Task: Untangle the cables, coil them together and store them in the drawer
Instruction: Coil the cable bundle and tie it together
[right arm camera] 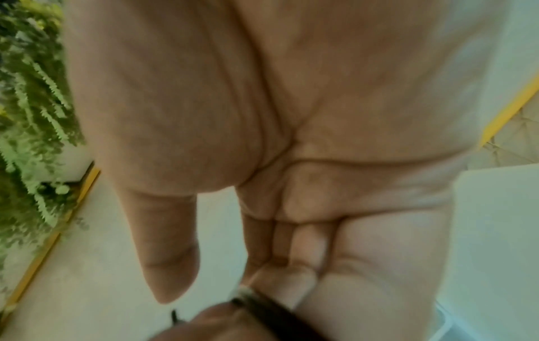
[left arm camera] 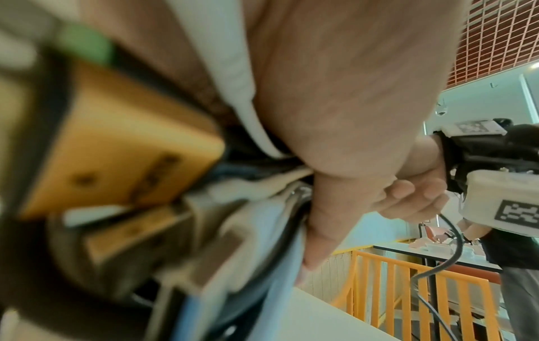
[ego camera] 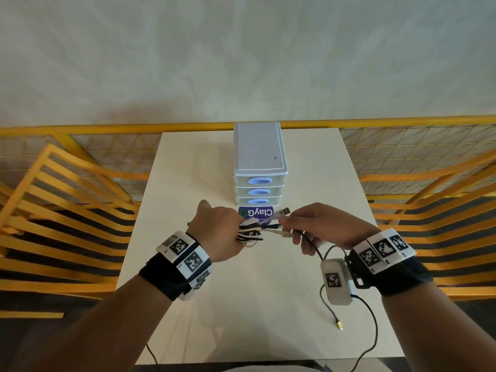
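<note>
My left hand grips a coil of black and white cables above the middle of the table. My right hand pinches the loose cable ends, among them a silver USB plug, just right of the coil. A black cable hangs from my right hand. In the left wrist view the coil is a blur against my palm, with my right hand's fingers beyond it. The right wrist view shows my curled fingers on a dark cable. The white three-drawer unit stands shut behind my hands.
The cream table carries a purple ClayGo label in front of the drawers. A wrist-camera cable with a gold plug trails over the table's right front. Yellow railings flank both sides.
</note>
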### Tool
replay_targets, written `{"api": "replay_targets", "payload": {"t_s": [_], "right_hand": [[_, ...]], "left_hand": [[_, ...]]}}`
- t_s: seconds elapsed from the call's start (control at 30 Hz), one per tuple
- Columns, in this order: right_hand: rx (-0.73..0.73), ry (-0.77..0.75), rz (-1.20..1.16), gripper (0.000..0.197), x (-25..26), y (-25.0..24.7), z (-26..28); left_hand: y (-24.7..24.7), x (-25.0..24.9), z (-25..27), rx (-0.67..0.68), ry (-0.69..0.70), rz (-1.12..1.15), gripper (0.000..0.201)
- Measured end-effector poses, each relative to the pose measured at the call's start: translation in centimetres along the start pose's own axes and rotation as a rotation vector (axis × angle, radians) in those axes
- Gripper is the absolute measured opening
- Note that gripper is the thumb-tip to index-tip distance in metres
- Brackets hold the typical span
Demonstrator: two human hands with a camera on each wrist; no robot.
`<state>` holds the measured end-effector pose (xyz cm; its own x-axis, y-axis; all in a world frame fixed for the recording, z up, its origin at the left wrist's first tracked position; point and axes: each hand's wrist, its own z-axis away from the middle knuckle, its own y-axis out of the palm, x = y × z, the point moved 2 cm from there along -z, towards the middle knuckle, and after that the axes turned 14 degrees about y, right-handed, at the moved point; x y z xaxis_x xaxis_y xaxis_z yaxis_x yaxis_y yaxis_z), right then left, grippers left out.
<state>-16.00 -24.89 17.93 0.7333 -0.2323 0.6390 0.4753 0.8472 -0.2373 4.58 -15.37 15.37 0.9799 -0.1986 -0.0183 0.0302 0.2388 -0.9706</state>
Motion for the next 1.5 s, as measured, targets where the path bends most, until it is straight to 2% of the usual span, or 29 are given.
{"api": "replay_targets", "payload": {"t_s": [0.1, 0.2, 0.27, 0.37, 0.43, 0.57, 0.67, 0.73, 0.83, 0.93, 1.03, 1.13, 1.23, 1.3, 1.4, 1.5], "right_hand": [[-0.051, -0.048, -0.090, 0.023, 0.5, -0.3, 0.0], [-0.130, -0.073, -0.029, 0.014, 0.7, -0.9, -0.1], [-0.158, -0.038, 0.159, 0.022, 0.5, -1.3, -0.2], [-0.189, 0.058, 0.446, 0.046, -0.3, -1.4, -0.5], [-0.188, 0.061, 0.363, 0.049, -0.6, -1.3, -0.9], [-0.181, 0.039, 0.063, 0.049, -0.3, 0.2, -1.6], [-0.073, 0.054, -0.197, 0.035, 0.0, 1.8, -1.8], [-0.030, 0.049, -0.277, 0.025, 0.2, 2.2, -1.9], [-0.042, 0.026, -0.320, 0.023, -0.1, 2.3, -2.2], [-0.084, 0.058, -0.343, 0.032, 0.0, 3.1, -2.6], [-0.046, 0.084, -0.256, 0.040, 0.1, 5.0, -3.2], [-0.008, 0.015, -0.234, 0.041, -0.1, 6.6, -3.9], [0.009, -0.080, -0.368, 0.049, -0.1, 6.6, -4.5], [-0.008, -0.161, -0.433, 0.041, -0.2, 6.5, -4.5], [-0.083, -0.231, -0.461, 0.030, -0.2, 6.4, -4.5], [-0.158, -0.224, -0.488, 0.045, -0.6, 6.3, -4.8]], "left_hand": [[0.2, -0.3, -0.2, -0.025, -0.061, -0.013, 0.031], [0.0, -0.6, -0.2, -0.040, -0.100, -0.044, 0.027], [-0.1, -0.7, -0.1, -0.040, -0.115, -0.077, 0.026], [0.3, -0.8, 0.1, -0.038, -0.131, -0.114, 0.027], [0.7, -1.1, 0.0, -0.017, -0.115, -0.092, 0.026], [1.9, -1.6, -0.4, 0.029, -0.065, 0.058, 0.009], [3.2, -1.3, -0.5, 0.017, -0.135, 0.166, 0.012], [3.8, -0.9, -0.5, 0.002, -0.182, 0.189, 0.016], [4.1, -0.3, -0.4, -0.041, -0.238, 0.244, 0.017], [3.8, -0.2, -0.4, -0.091, -0.274, 0.276, 0.019], [3.2, -1.1, -0.6, -0.158, -0.254, 0.323, 0.015], [2.5, -2.0, -0.7, -0.220, -0.235, 0.432, 0.012], [1.6, -2.5, -0.5, -0.277, -0.200, 0.457, 0.013], [0.8, -2.5, -0.3, -0.308, -0.166, 0.447, 0.014], [-0.2, -2.3, -0.4, -0.292, -0.140, 0.430, 0.019], [-0.4, -1.8, -0.8, -0.246, -0.146, 0.405, 0.028]]}}
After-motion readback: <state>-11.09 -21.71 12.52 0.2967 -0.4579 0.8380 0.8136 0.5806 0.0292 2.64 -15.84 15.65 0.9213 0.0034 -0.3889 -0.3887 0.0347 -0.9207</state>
